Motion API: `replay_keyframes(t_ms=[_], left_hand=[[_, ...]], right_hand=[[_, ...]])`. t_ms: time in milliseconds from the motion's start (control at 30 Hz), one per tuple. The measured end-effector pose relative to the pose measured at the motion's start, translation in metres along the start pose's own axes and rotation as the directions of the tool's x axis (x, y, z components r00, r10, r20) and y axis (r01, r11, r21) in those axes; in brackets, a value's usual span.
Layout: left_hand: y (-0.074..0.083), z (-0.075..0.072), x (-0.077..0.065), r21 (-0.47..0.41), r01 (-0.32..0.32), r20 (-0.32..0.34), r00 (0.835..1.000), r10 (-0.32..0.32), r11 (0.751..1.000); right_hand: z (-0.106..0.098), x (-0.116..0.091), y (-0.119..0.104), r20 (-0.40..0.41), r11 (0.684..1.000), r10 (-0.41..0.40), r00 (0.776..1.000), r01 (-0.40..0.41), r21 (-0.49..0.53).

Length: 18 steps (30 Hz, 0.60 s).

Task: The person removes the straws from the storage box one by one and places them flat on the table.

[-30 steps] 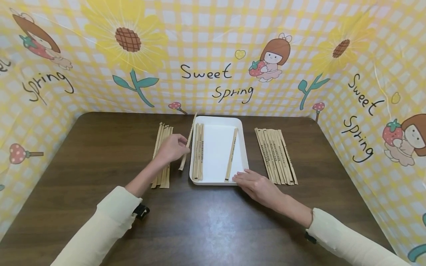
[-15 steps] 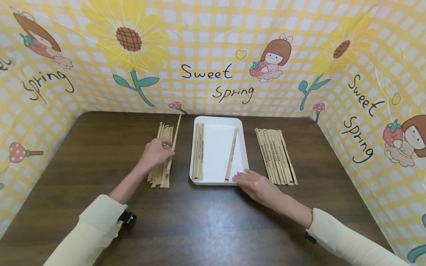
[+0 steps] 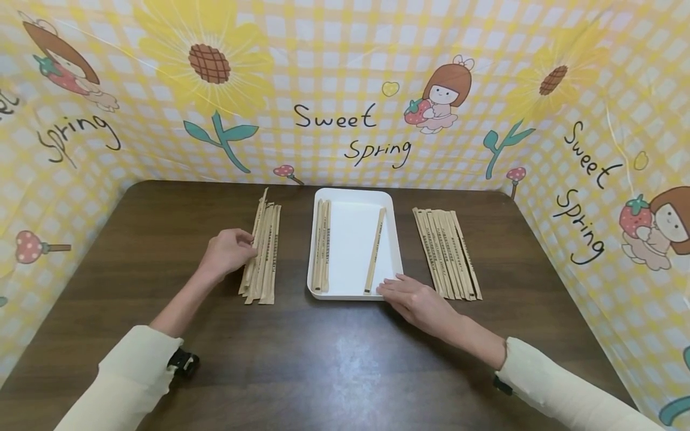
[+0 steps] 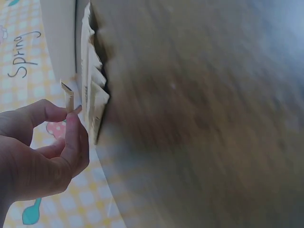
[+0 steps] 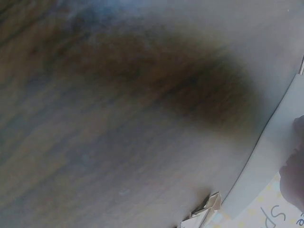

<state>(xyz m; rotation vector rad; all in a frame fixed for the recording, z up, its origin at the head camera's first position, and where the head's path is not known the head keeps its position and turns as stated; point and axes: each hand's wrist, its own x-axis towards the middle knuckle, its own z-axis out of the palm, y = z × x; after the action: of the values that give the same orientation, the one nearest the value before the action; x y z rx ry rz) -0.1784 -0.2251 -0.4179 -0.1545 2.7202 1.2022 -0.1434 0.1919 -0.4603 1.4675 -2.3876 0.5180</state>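
Note:
My left hand (image 3: 229, 252) pinches a paper-wrapped straw (image 4: 70, 99) between thumb and fingertips, at the left side of the left pile. In the head view this straw slants along the pile of brown paper-wrapped straws (image 3: 268, 257), its far end sticking out beyond the others. A white tray (image 3: 350, 251) lies in the middle, with a few wrapped straws (image 3: 322, 245) along its left wall and a single one (image 3: 375, 251) slanting near its right side. On the tray's near right corner rests my right hand (image 3: 423, 302), fingers extended; the right wrist view catches only part of it at the edge.
To the right of the tray lies another pile of wrapped straws (image 3: 447, 254), fanned slightly. The dark wooden table (image 3: 334, 365) ends at the back against a yellow checked cloth (image 3: 345, 78) with printed figures, which also rises at both sides.
My left hand has carried the wrapped straw leftwards, from beside the tray's left wall, across the left pile to its outer side. My right hand has stayed on the tray corner.

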Motion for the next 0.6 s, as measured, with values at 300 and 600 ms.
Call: replay_keyframes(t_ms=[300, 600], left_hand=[[-0.013, -0.004, -0.001, 0.023, 0.008, -0.004, 1.0, -0.008, 1.0], [-0.019, -0.004, -0.002, 0.042, 0.028, 0.022, 0.999, -0.029, 0.999]], right_hand=[[0.0, 0.0, 0.0, -0.013, 1.0, -0.003, 1.0, 0.003, 0.013], [0.0, 0.0, 0.0, -0.007, 1.0, 0.0, 1.0, 0.0, 0.005]])
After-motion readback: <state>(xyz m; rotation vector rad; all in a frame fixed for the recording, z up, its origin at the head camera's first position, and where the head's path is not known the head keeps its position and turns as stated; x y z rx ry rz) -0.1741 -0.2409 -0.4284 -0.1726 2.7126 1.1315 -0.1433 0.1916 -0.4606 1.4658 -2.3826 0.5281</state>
